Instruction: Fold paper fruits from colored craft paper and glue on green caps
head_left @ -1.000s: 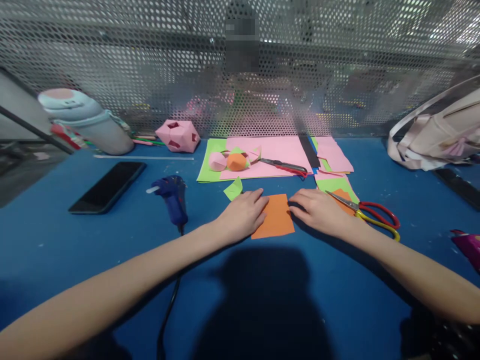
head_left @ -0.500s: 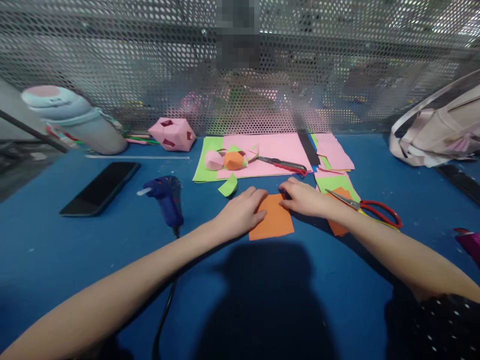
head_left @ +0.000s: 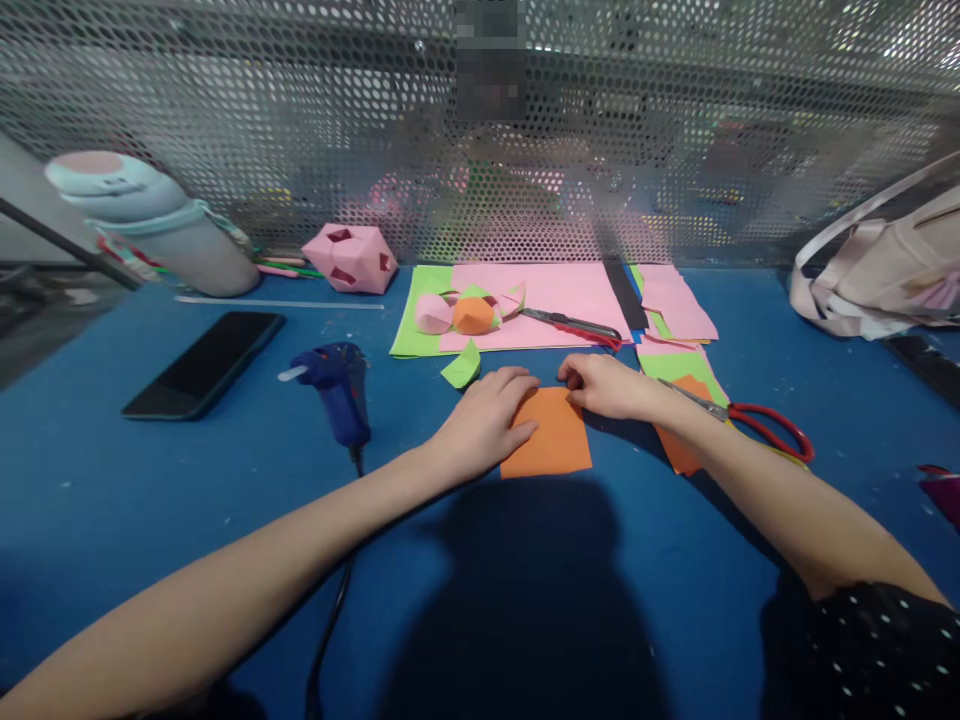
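Head view: both hands (head_left: 491, 415) on orange paper (head_left: 551, 440).

Blue table (head_left: 187, 540): I saw pale specks on it.
Left side: I made out a dark phone (head_left: 204, 367), blue glue gun (head_left: 341, 395), bottle (head_left: 199, 245) and pink paper ball (head_left: 360, 262).
Middle: I noted an orange square (head_left: 551, 445) and green scrap (head_left: 462, 366).
Right side: I spotted a pale bag (head_left: 892, 255).

craft workspace, blue table (head_left: 247, 520), glue gun (head_left: 335, 390), scissors (head_left: 769, 425), colored paper (head_left: 555, 300)
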Available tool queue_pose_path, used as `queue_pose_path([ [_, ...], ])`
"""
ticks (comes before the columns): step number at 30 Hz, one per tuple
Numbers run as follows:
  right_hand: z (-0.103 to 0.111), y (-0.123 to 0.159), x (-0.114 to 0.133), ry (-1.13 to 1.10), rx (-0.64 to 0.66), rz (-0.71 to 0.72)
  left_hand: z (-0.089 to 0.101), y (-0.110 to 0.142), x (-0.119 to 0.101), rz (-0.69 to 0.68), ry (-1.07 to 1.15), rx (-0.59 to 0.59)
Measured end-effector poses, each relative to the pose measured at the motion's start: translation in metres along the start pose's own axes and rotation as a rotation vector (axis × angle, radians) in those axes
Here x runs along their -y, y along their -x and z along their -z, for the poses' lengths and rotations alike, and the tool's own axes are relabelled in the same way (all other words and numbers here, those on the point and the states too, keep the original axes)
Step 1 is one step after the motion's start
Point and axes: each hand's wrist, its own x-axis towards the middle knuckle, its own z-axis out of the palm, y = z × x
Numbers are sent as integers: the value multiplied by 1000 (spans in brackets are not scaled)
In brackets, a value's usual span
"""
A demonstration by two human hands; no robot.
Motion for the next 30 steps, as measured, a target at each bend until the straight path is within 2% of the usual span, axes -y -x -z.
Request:
queue_pose_path([
  [7,3,4,7,-9,-21,-9,-1,0,0,5,8,-15],
  [10,6,11,10,78,-60,-10,-2,1,0,8,5,-8],
  [14,5,14,12,195,-4,-43,-2,1,-1,0,9,-4],
  [30,-4,17,25,104,45,0,0,3,-3,-11,-36,33],
])
